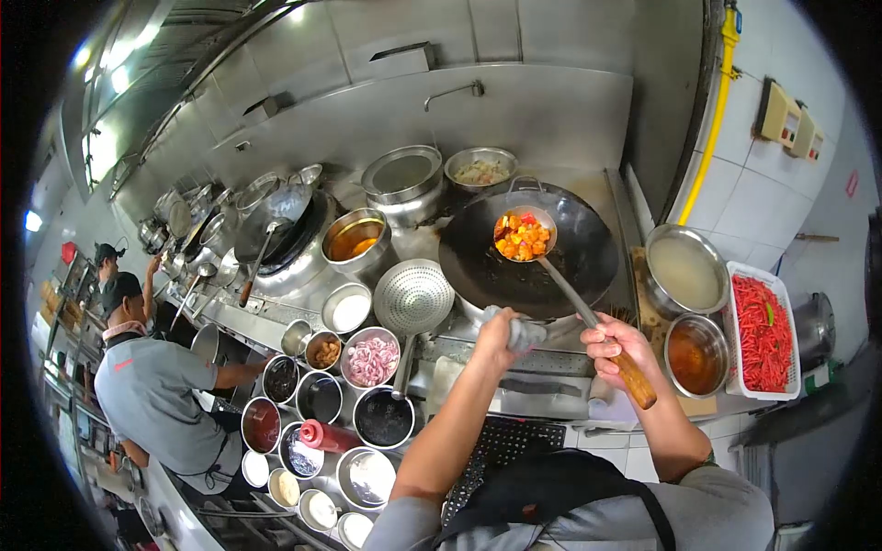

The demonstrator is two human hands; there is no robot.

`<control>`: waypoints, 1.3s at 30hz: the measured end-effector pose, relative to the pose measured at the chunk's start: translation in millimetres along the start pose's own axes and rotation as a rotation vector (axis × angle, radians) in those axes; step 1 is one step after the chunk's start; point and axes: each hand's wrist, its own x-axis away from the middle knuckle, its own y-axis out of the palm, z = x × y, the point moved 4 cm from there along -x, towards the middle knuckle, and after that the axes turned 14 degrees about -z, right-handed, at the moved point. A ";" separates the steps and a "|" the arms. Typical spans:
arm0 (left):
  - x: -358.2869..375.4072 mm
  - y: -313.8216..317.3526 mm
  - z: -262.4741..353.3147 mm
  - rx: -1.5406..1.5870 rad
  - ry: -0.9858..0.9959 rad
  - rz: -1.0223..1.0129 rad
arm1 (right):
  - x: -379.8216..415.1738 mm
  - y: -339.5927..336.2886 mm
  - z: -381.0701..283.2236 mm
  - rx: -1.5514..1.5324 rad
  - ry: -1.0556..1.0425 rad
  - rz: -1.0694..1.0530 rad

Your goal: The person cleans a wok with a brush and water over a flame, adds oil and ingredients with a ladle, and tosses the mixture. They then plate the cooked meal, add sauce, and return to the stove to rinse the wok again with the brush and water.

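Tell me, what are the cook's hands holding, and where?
Right hand grips the ladle by its wooden handle end. Left hand holds the wok at its rim through a cloth.

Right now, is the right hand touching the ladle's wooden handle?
Touching. The head view shows the right hand wrapped around the ladle by its wooden handle.

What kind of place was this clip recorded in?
Most likely a commercial restaurant kitchen: a large black wok on a stainless steel cooking range, many round metal ingredient bowls, and a grey-shirted co-worker alongside.
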 end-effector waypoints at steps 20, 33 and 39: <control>46.3 -194.3 -15.8 -1.338 -0.067 0.667 | -1.1 -5.6 -90.0 0.228 0.246 0.028; 179.8 -55.6 -49.7 -1.309 0.539 0.910 | -29.5 98.6 39.1 -0.028 0.848 -0.223; 359.1 -75.2 -155.9 -1.130 0.656 1.160 | -9.5 146.8 177.4 -0.278 1.184 -0.421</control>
